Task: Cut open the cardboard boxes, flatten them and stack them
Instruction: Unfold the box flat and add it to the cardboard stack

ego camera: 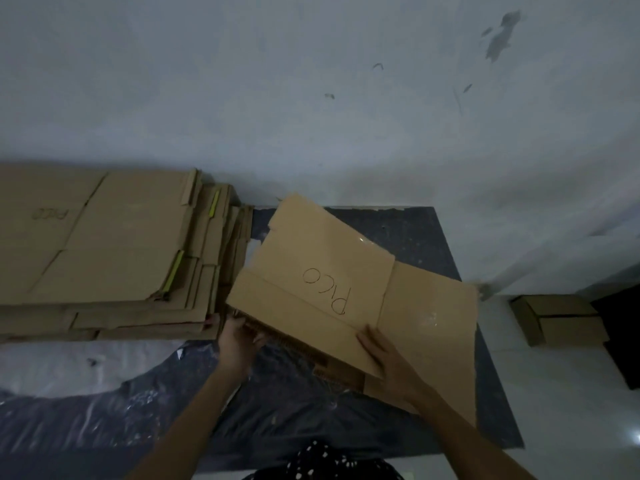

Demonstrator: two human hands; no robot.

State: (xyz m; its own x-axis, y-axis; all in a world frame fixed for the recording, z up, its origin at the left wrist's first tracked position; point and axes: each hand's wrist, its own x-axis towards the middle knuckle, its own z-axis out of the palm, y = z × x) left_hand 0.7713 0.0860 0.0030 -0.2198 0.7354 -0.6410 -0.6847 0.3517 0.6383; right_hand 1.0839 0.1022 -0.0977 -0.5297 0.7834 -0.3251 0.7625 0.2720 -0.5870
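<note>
Floor [540, 386], pale and dim, fills the lower half of the frame, and a white wall [311, 81] with a few dark scuffs rises behind it. A dark mat [426, 237] lies on the floor against the foot of the wall. Crumpled clear plastic sheeting [104, 420] spreads over the lower left.

At the left edge, a stack of flattened cardboard [114, 244] lies flat on the floor, its top sheet carrying handwritten letters. A small folded cardboard box [561, 317] sits at the right of the frame, well apart from the stack.

A flattened cardboard box [332, 271] is in the centre (the letters PICO are written on its top face). It is held over the mat, tilted, with its left corner just beside the stack's right edge. The left hand [239, 342] grips the box's near left edge with curled fingers. The right hand [384, 362] holds the near edge further right, thumb lying on top of the board; its other fingers cannot be made out. Both forearms reach up from the bottom of the frame, where a dark garment with white spots [325, 462] shows.
</note>
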